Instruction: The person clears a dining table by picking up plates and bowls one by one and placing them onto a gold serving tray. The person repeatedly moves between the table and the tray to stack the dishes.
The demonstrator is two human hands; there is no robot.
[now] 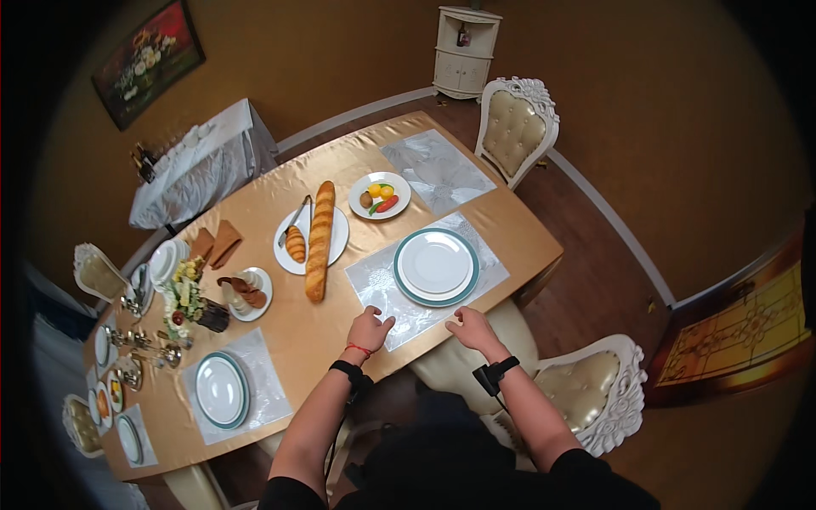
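Before me a white plate (pixel 436 261) rests on a larger plate with a teal rim (pixel 472 280), stacked on a silvery floral placemat (pixel 370 287). My left hand (pixel 371 330) hovers at the placemat's near-left side, thumb and fingers apart, nothing in it. Just below the stacked plates is my right hand (pixel 473 329), also bare, its fingers bent and spread from the thumb. Neither hand appears to touch the plates. Left of the placemat, a long baguette (pixel 320 242) lies across a white plate (pixel 338 233) that also bears a croissant (pixel 295 245) and tongs (pixel 294 220).
A plate of vegetable-like food (pixel 380 196) stands beyond, near a second placemat (pixel 440 169). Leftward are folded brown napkins (pixel 224 244), a flower arrangement (pixel 185 299) and another plate setting (pixel 221 390). Carved chairs (pixel 593 389) surround the gold-clothed table (pixel 306 347).
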